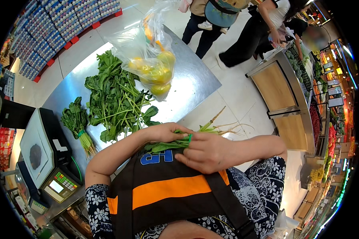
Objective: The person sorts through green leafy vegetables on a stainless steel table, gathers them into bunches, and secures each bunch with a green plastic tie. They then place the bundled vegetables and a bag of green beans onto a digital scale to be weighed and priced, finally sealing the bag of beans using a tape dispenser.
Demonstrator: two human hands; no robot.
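Close to my chest, my right hand (208,151) grips a small bunch of leafy greens (167,145), its pale roots pointing right. A green tie (190,138) shows around the stems at my fingers. My left hand (170,132) pinches the same bunch from the other side, its fingertips near the tie. Beyond my left forearm, a loose heap of leafy greens (113,98) is spread over the metal table (197,68). Left of the heap lies another bunch (77,122), bound with a green band around its stems.
Clear plastic bags with yellow-green fruit (155,71) rest on the table's far part. A weighing scale (45,155) stands at the left. Stacked cartons (56,30) line the far left floor. Other people (266,33) stand beyond the table, near a wooden-sided produce display (276,86).
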